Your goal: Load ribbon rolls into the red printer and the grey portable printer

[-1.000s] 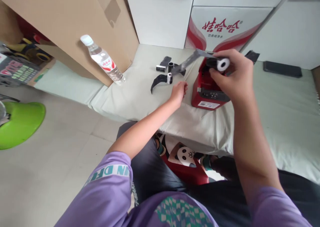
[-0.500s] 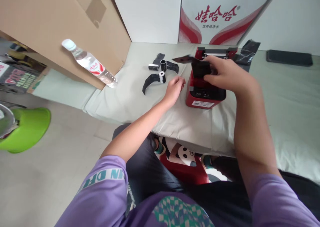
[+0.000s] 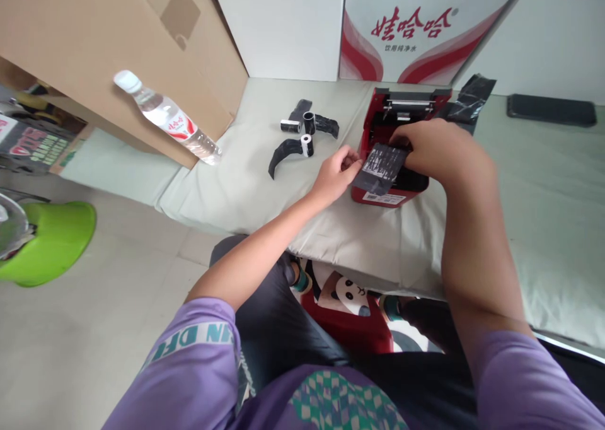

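Black, thin, limp strip point(image 3: 380, 167) was pinched at both ends by left hand point(image 3: 336, 174) and right hand point(image 3: 437, 154) over the printer point(image 3: 378, 193).

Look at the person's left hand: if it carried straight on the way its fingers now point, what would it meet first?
The left hand points right, its fingertips already at the edge of the dark film strip. Just beyond lie the red printer and the right hand; depth is uncertain.

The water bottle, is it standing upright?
No, the water bottle leans tilted against the cardboard box.
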`<act>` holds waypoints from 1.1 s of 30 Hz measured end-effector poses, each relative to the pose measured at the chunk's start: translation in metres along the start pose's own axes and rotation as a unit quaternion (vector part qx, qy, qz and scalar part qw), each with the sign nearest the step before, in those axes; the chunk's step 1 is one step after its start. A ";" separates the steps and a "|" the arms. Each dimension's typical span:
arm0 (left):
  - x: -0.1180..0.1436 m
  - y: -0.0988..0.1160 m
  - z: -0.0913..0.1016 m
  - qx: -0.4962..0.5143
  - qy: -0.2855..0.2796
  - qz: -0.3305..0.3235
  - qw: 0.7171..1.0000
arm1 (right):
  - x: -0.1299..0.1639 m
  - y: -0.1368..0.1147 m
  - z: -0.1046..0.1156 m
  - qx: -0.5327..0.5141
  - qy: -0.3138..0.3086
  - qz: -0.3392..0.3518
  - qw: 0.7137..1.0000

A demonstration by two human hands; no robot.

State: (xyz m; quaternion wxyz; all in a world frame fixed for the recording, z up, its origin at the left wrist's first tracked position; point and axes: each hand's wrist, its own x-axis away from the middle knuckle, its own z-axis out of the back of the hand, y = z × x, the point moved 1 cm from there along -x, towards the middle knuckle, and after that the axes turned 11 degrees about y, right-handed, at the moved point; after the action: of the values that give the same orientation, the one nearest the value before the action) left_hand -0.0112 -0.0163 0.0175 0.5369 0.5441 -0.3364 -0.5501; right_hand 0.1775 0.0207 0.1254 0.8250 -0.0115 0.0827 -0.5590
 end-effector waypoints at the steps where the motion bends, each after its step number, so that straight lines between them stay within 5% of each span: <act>1: 0.000 0.000 -0.001 -0.005 0.002 -0.006 1.000 | 0.000 0.001 -0.001 0.003 -0.002 -0.003 1.000; 5: 0.000 0.000 -0.002 -0.020 0.007 -0.038 0.999 | -0.003 0.000 -0.005 0.024 -0.006 -0.019 1.000; 14: 0.002 -0.002 0.002 -0.079 -0.050 -0.258 0.962 | -0.009 0.003 -0.007 0.060 -0.058 -0.011 0.996; 19: 0.006 -0.001 -0.001 -0.082 -0.031 -0.288 0.953 | 0.002 0.016 0.016 -0.071 -0.103 0.038 0.991; 21: 0.006 0.001 -0.002 -0.081 -0.016 -0.304 0.949 | 0.009 0.021 0.029 -0.112 -0.056 0.007 0.992; 25: 0.009 0.009 -0.003 -0.088 -0.007 -0.356 0.930 | 0.014 0.034 0.037 -0.147 0.186 -0.101 0.966; 27: 0.013 0.013 -0.004 -0.107 -0.017 -0.371 0.922 | 0.009 0.039 0.030 -0.165 0.254 -0.114 0.946; 33: 0.022 0.018 -0.006 -0.178 -0.085 -0.357 0.913 | -0.009 0.045 0.011 -0.204 0.211 -0.109 0.950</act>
State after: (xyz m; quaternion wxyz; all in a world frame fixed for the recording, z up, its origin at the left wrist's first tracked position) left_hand 0.0023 -0.0400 0.0280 0.3619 0.4743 -0.0605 -0.8002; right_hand 0.2170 0.0448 0.1322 0.7029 -0.0702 0.3655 -0.6061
